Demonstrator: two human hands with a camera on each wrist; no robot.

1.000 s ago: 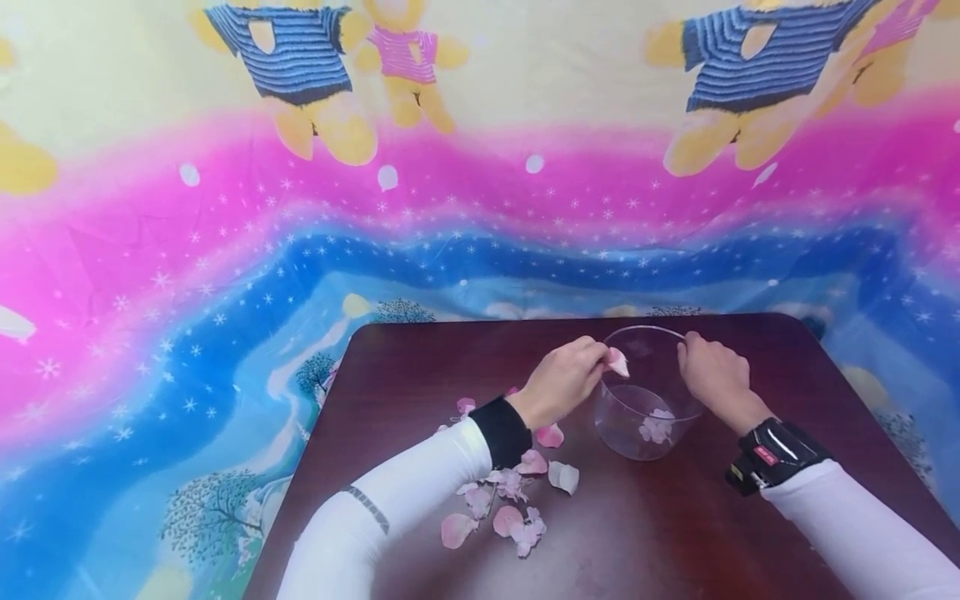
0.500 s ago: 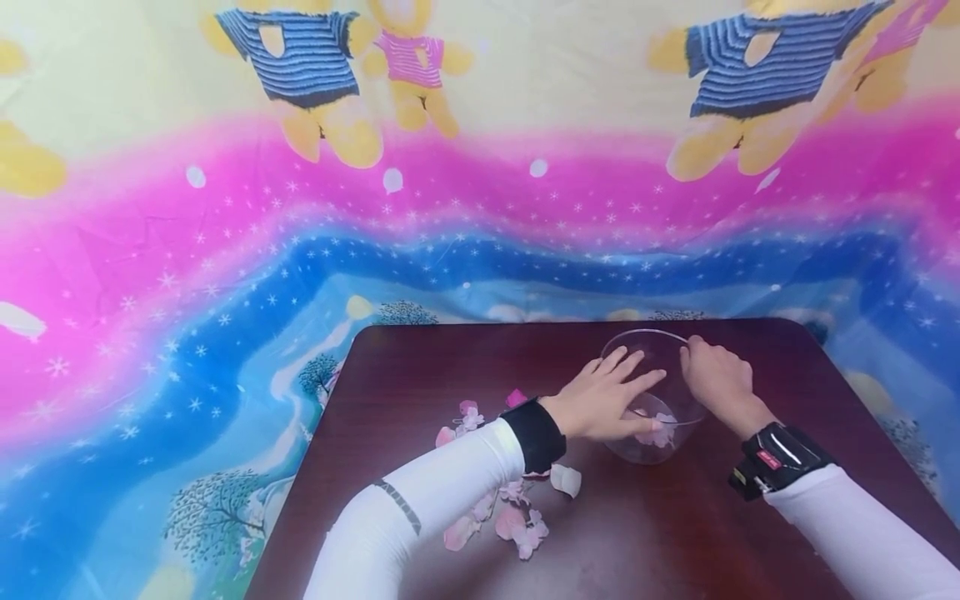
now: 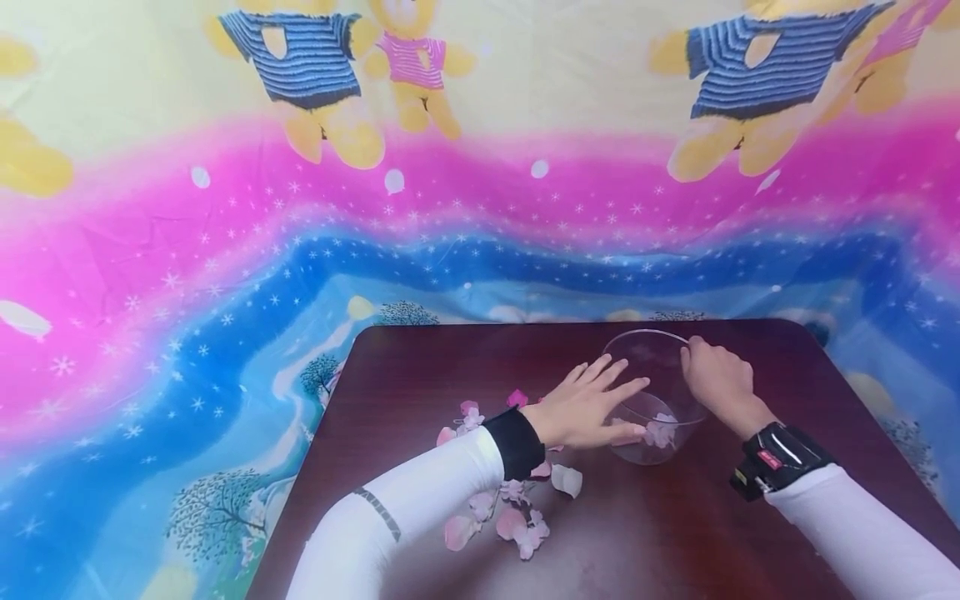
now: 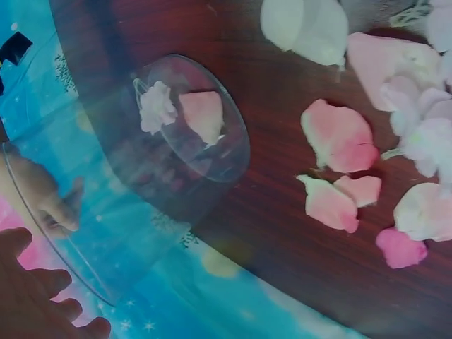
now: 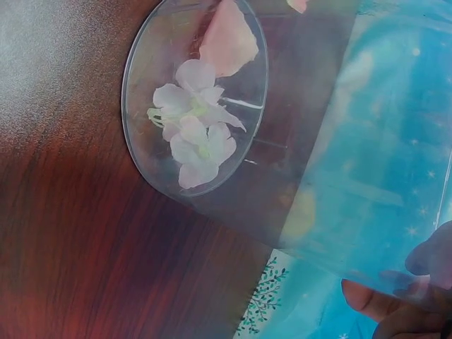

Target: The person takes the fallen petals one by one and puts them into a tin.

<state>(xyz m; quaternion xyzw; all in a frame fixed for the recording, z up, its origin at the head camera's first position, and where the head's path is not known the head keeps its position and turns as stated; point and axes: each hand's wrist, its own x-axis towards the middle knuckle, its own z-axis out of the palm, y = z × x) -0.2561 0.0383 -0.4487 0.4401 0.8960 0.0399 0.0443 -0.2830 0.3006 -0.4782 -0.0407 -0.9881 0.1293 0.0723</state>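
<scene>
left hand [image 3: 592,408]: head view, palm side hidden; covers near-left wall of glass bowl [image 3: 675,348]; contact with bowl unclear
left hand, left wrist view: only fingertips [image 4: 42,311] show, rest cut by bottom-left edge
right hand [image 3: 716,379]: fingertips over bowl rim hidden behind knuckles
right hand, right wrist view: two fingertips [image 5: 374,300] only, cut at bottom-right corner, blurred through glass
loose petals [image 3: 517,521]: some hidden under left sleeve [image 3: 420,492]
petals, left wrist view: cut by top and right edges
table [image 3: 465,358]: near corners out of frame
</scene>
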